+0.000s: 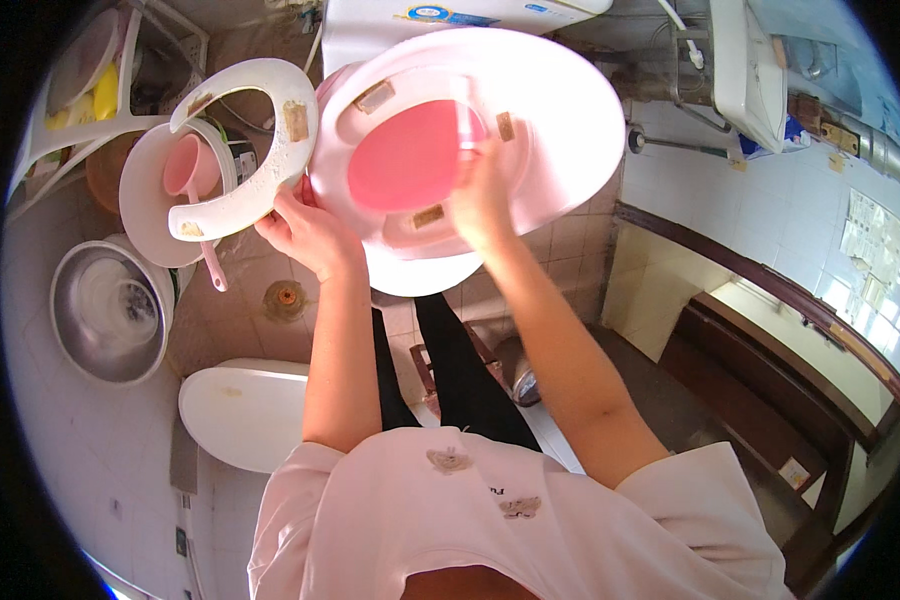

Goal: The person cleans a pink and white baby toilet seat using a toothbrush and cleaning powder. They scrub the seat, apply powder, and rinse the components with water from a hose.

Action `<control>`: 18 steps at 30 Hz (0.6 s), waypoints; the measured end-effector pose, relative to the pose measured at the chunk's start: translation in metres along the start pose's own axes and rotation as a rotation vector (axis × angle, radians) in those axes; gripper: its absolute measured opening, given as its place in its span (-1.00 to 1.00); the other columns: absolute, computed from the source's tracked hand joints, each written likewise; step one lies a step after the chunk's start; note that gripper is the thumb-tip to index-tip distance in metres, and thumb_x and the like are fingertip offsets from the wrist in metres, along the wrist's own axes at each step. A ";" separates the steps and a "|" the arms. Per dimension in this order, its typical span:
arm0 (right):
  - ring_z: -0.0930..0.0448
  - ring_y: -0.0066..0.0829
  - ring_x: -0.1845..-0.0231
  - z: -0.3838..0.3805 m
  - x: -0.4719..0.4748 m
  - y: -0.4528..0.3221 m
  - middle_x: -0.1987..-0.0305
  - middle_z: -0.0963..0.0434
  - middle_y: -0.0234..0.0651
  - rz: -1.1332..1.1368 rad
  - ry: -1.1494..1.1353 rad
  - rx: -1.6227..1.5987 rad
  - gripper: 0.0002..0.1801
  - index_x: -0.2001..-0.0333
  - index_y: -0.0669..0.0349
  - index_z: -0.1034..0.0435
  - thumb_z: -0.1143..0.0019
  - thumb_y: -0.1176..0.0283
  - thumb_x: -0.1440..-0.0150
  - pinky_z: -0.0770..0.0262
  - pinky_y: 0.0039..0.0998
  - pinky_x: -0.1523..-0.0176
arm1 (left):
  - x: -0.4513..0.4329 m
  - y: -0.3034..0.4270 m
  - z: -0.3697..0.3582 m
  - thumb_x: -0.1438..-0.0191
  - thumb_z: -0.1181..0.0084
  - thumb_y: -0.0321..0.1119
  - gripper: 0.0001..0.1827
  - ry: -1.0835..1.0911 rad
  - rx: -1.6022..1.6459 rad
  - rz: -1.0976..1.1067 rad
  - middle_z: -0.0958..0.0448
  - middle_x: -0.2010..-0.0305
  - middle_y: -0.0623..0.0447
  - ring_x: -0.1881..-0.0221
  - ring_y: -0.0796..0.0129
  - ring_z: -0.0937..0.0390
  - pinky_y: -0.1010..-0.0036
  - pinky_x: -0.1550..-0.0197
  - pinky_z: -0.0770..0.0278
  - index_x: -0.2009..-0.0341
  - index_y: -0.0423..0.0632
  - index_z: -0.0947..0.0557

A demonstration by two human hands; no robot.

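Observation:
My left hand (307, 232) grips the hinge side of a U-shaped white toilet seat ring (281, 161), raised at the left, with brown worn patches on its face. Beside it stands a pink and white plastic basin or potty-like seat (570, 127) with an oval pink middle and several brown patches. Over the right edge of that pink middle lies my right hand (480, 191), its fingers curled near a pale, glossy strip; what they hold is unclear. Beneath, a white rounded rim curves towards my legs.
At left are a white bucket (139, 202) with a pink dipper (211, 266), a metal basin (82, 322) and a shelf (124, 90). A floor drain (285, 297) lies below them. A white toilet lid (232, 412) is lower left; a sink (750, 75) hangs upper right.

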State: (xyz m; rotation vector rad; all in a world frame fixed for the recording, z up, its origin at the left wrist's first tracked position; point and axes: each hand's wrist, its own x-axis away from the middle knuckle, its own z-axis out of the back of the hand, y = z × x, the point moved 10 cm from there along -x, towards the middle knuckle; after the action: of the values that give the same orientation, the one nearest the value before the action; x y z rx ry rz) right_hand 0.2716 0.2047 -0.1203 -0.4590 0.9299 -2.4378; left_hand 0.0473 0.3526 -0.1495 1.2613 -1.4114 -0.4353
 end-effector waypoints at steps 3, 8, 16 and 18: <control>-0.58 -0.06 0.36 -0.038 0.016 -0.044 0.40 -0.48 -0.06 -0.090 -0.267 0.065 -0.85 0.10 0.30 -0.14 0.23 0.59 -0.24 -0.49 -0.12 0.25 | -0.002 0.002 0.003 -0.25 0.06 -0.33 -0.65 -0.014 -0.018 -0.007 -0.44 -0.03 -0.09 0.04 0.32 -0.47 0.45 -0.03 -0.50 -0.05 -0.20 -0.24; -0.53 -0.33 0.30 0.018 0.010 0.033 0.26 -0.42 -0.12 -0.254 0.100 -0.281 -0.85 0.12 0.38 -0.18 0.32 0.51 -0.34 -0.48 -0.24 0.24 | -0.002 0.002 0.002 -0.26 0.07 -0.32 -0.67 0.009 -0.002 -0.017 -0.47 0.04 -0.07 0.09 0.34 -0.48 0.47 0.03 -0.50 -0.03 -0.19 -0.25; -0.56 -0.07 0.28 -0.017 0.001 -0.022 0.32 -0.47 0.04 -0.284 -0.071 -0.207 -0.87 0.14 0.31 -0.14 0.30 0.45 -0.35 -0.41 -0.10 0.18 | -0.001 0.004 0.001 -0.24 0.06 -0.34 -0.71 -0.009 -0.015 -0.039 -0.50 0.10 -0.06 0.16 0.33 -0.49 0.46 0.06 -0.51 0.03 -0.19 -0.27; -0.54 -0.11 0.32 -0.003 0.002 0.002 0.34 -0.45 0.00 -0.298 0.123 -0.332 -0.85 0.17 0.32 -0.14 0.32 0.43 -0.36 -0.40 -0.13 0.21 | 0.000 0.004 -0.001 -0.23 0.06 -0.35 -0.72 -0.006 -0.008 -0.039 -0.51 0.10 -0.07 0.16 0.33 -0.50 0.45 0.06 -0.51 0.05 -0.19 -0.27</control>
State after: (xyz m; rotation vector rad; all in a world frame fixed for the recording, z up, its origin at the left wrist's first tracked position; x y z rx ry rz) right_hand 0.2693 0.2039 -0.1240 -0.6052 1.4194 -2.6046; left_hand 0.0461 0.3543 -0.1455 1.2833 -1.3909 -0.4713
